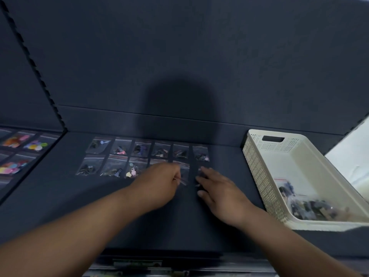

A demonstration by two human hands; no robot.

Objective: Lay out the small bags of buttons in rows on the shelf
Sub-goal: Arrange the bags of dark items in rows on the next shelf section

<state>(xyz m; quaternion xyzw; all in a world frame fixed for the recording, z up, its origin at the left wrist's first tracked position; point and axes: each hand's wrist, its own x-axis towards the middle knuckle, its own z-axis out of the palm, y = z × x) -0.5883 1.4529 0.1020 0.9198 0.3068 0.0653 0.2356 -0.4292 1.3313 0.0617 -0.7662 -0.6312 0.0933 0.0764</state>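
Pinched a clear bag of buttons (184,174) with the curled left hand (159,181), in the front row on the dark shelf (60,196). Rested the right hand (217,189) just beside it, fingers spread and nearly straight, fingertips touching a blurred bag (200,170).

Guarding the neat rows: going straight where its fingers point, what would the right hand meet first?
Probably the end bag of the back row, just ahead of the right hand; depth is unclear.
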